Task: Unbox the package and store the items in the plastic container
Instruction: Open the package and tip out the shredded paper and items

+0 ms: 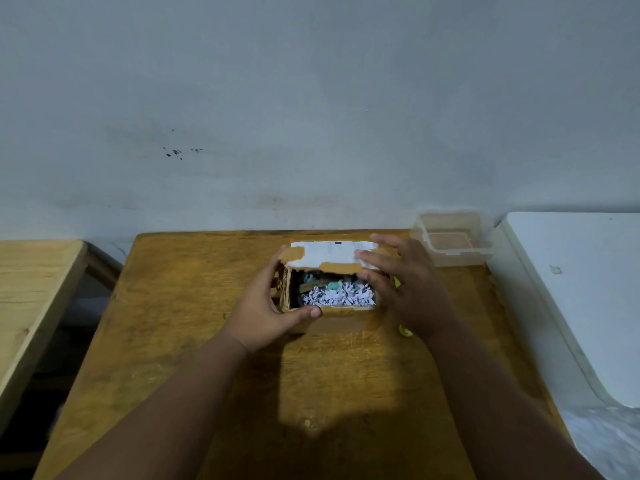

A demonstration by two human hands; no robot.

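A small cardboard box (341, 318) stands at the middle of the wooden table (194, 341). Its flap with a white label (329, 254) is lifted toward the wall. Inside lies shredded white paper (337, 296) with some green and dark bits among it. My left hand (266, 311) grips the box's left side, thumb on the front rim. My right hand (401, 285) rests against the box's right side, fingers spread and touching the flap's right end. A clear plastic container (453, 242) sits at the table's far right corner, apart from both hands.
A yellow object (404, 330) peeks out under my right wrist; what it is I cannot tell. A white surface (581, 292) stands to the right, a lighter wooden table (31, 292) to the left. A grey wall rises just behind the table.
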